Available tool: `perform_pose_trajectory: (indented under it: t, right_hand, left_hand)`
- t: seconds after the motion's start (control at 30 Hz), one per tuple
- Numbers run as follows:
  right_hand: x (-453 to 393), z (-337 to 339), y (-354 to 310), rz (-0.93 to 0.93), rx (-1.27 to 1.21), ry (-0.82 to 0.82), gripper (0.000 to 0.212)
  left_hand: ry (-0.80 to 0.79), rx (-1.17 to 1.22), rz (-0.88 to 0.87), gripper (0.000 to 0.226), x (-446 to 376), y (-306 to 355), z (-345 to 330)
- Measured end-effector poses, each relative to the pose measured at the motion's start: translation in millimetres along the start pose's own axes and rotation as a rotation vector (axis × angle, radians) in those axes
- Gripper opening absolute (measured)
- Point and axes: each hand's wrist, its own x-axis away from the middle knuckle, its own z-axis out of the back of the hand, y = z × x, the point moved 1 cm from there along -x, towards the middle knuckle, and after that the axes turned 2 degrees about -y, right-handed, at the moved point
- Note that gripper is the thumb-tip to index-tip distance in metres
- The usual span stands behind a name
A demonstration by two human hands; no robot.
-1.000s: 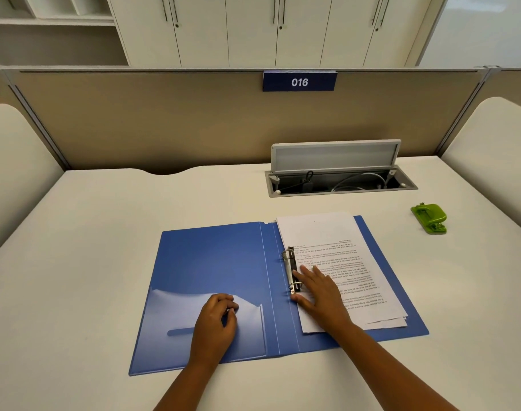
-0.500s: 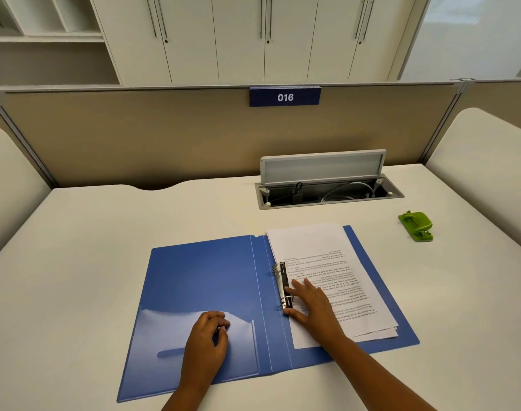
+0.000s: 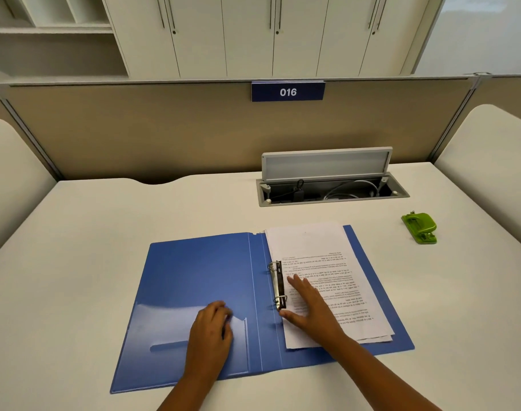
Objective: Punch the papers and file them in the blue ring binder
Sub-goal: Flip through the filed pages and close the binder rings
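The blue ring binder (image 3: 200, 271) lies open on the desk. A stack of printed papers (image 3: 318, 256) sits on its right half, threaded on the two metal rings (image 3: 277, 284). My right hand (image 3: 311, 307) rests flat on the papers beside the rings, fingers straight. On the clear pocket of the left cover, my left hand (image 3: 211, 330) presses down with its fingers curled under, holding nothing. The green hole punch (image 3: 420, 227) stands on the desk to the right, away from both hands.
An open cable tray (image 3: 332, 189) with its lid raised is set into the desk behind the binder. A beige partition (image 3: 164, 132) with a sign reading 016 closes the far edge. Rounded side panels flank the white desk (image 3: 75, 232).
The camera view has tilted upward, so the binder sits lower in frame. Both hands keep the same places on the pocket and the papers.
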Motion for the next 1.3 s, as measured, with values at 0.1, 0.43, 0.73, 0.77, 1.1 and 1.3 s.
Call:
perform_pose_trajectory:
  t: [0.1,0.43,0.73,0.77,1.1,1.3]
  right_hand:
    - [8,9,12,-0.007,0.197,0.060,0.105]
    - [20,3,43,-0.122,0.383,0.024,0.088]
    - [20,2,44,-0.097,0.362,0.016,0.087]
    - [21,2,44,-0.087,0.351,0.033,0.093]
    - [21,68,-1,-0.005,0.099,0.237,0.091]
    - [22,110,-25,0.068,0.070,0.337,0.088]
  left_hand:
    - [-0.010,-0.178,-0.110,0.068,-3,27,-9]
    - [-0.061,-0.360,-0.048,0.060,-1,22,-33]
    - [-0.047,-0.384,-0.055,0.062,-1,22,-32]
    - [-0.045,-0.384,-0.056,0.062,-1,23,-32]
    - [0.094,-0.388,-0.121,0.072,-42,67,-8]
    - [0.178,-0.363,-0.127,0.078,-76,88,14]
